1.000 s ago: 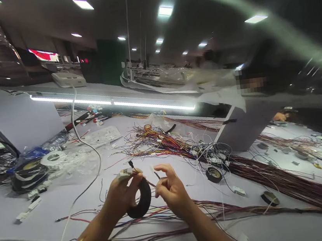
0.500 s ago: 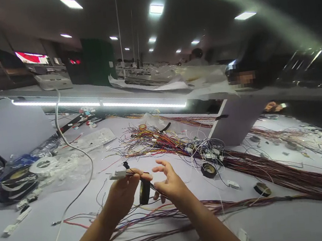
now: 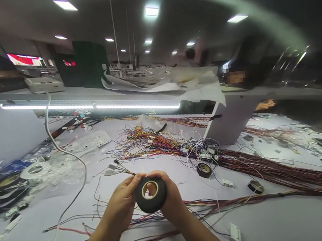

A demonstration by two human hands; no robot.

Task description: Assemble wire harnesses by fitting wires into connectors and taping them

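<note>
Both hands meet above the middle of the table. My left hand (image 3: 123, 199) is closed, its thumb and fingers pinching a thin bundle of wires (image 3: 125, 170) that ends in white connectors (image 3: 110, 170) and a small black one. My right hand (image 3: 172, 197) is wrapped around the right side of a roll of black tape (image 3: 147, 207). The roll's flat side and pale core face me. It sits right at the wires, close against the left fingertips. The roll hides some of the right fingers and the wires behind it.
Loose wires (image 3: 158, 217) run under my forearms. A thick wire harness (image 3: 260, 165) stretches right, with two more black tape rolls (image 3: 204, 170) near it. A white cable (image 3: 79, 158) hangs down at left beside plastic bags (image 3: 64, 173). Beyond the grey divider (image 3: 223, 124) is another person's hand (image 3: 265, 105).
The tape roll has turned from edge-on to facing me. My right hand, with fingers spread before, has closed around it and come up against my left hand. The view has shifted slightly.
</note>
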